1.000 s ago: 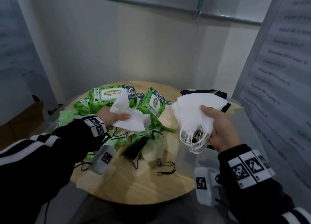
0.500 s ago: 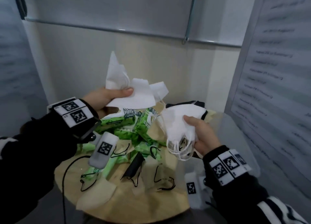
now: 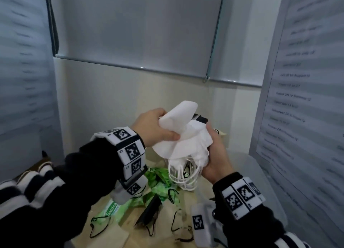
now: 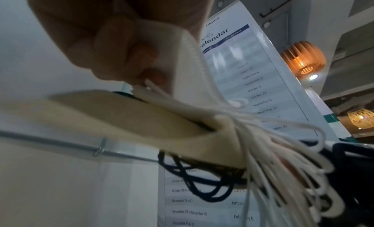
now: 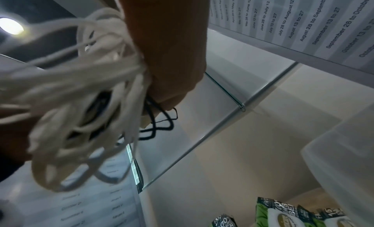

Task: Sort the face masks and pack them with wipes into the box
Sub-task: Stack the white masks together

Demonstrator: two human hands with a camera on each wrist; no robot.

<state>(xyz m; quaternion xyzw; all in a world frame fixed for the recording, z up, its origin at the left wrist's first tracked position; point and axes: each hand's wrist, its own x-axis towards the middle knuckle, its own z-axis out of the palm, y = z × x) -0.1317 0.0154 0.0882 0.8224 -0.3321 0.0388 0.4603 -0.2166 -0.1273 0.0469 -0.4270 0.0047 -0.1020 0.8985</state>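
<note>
Both hands are raised above the table and meet in the head view. My left hand grips a few folded white masks and presses them onto the stack of white masks that my right hand grips from the right. White ear loops hang below the stack, and a black mask shows behind it. The left wrist view has my fingers curled on a white mask. The right wrist view shows the white ear loops bunched and black loops at my right hand.
On the round wooden table below lie green wipes packs, a folded black mask and loose beige masks with black loops. A clear plastic box stands at the right. Walls and a hanging calendar sheet close in.
My left hand carried its white masks right, onto the stack in my right hand. Both hands rose and came together; the head view tilted up.
</note>
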